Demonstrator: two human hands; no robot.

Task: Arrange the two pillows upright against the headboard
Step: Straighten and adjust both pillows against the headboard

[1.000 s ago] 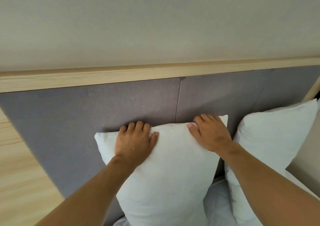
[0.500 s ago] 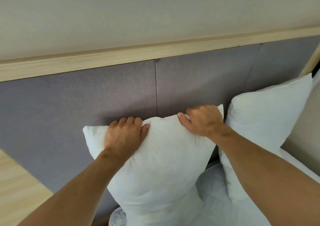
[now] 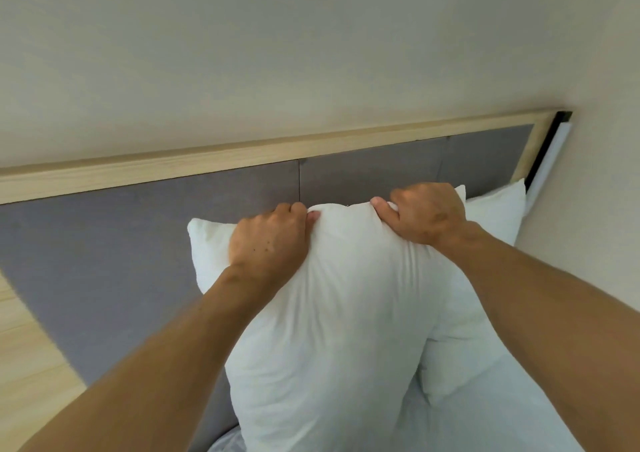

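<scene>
gripping: both bare hands hold the top edge of the near pillow point(image 3: 332, 330), which stands upright in the middle of the head view.
left hand point(image 3: 268, 243): at about 10 o'clock from the near pillow's centre, curled into a fist on the pillow's upper edge; fingers go over the top and out of sight, the thumb presses white fabric from the front, so it is clamped on the pillow.
right hand point(image 3: 424, 214): at about 1 o'clock from the pillow's centre, also clenched on the top edge near the upper right corner, thumb in front, fingers folded over the edge.
near pillow: white, plump, creased under both grips; its top bulges up between the two hands. whether its back touches the headboard cannot be told from this view.
far pillow point(image 3: 491, 229): white, upright, at 3 o'clock of the near pillow and partly hidden behind it and the right forearm; its top corner rises against the headboard's right end.
headboard point(image 3: 121, 243): grey fabric panels with a vertical seam at 12 o'clock above the left hand, framed by a pale wooden rail point(image 3: 242, 155) along the top.
bedding point(image 3: 485, 417): white sheet at 5 o'clock, under both pillows.
wall point(image 3: 311, 53): plain cream, filling the upper half.
side panel point(image 3: 24, 365): pale wood at 8 o'clock, left of the headboard.
</scene>
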